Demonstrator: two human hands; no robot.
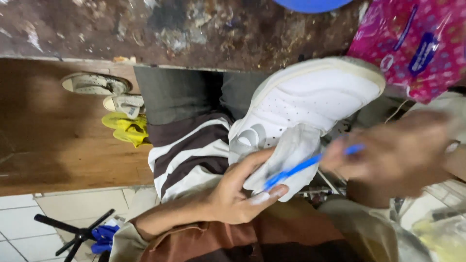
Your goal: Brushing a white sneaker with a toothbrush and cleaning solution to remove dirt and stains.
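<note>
Nearest the camera, the left hand (238, 191) comes in from the lower left on a brown sleeve and supports the white sneaker (306, 109) from below; its fingers are curled about the heel end of the shoe, with the thumb lying along the underside, so the hand is closed on the sneaker. The thumb tip carries a white smear. At the right, the right hand (398, 155) is blurred by motion; its fingers are together, pinched on the handle of a blue brush (303, 167), whose far end lies against the pale grey heel part of the shoe. The sneaker is held in the air at mid-frame, toe pointing up and to the right, above a brown-and-white striped cloth (189, 155). Judged by its build, the shoe is light, with a soft upper that yields under pressure and a stiff rubber sole; the firm places to take hold are the sole edge and the heel. Its smooth surface may be slippery if wet. Farther off, at the left, a pale shoe (94, 83) and yellow footwear (127, 128) lie on a wooden surface (58, 145). At the far right sits a pink printed packet (412, 43).
</note>
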